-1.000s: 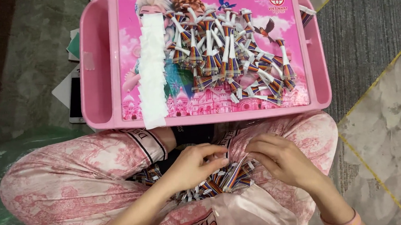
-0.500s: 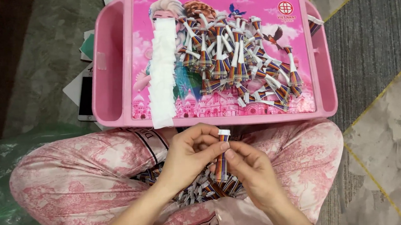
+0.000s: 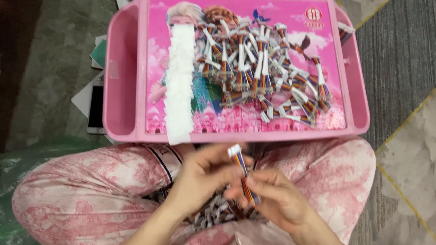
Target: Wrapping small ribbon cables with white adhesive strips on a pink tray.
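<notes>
— So, what are the hands doing?
— Both pinch one striped cable (image 3: 243, 174) over the lap: left hand (image 3: 201, 176) grips near its white plug, right hand (image 3: 273, 197) clasps the lower end.
— And nearby?
— More cables (image 3: 211, 216) lie in the lap under the hands. Beyond the knees, a pink tray (image 3: 120, 93) carries a cable heap (image 3: 265, 74) beside a white strip (image 3: 180, 84).

A pink lap tray (image 3: 125, 93) carries a heap of striped cable pieces (image 3: 265, 74) beside a white strip (image 3: 180, 84).
</notes>
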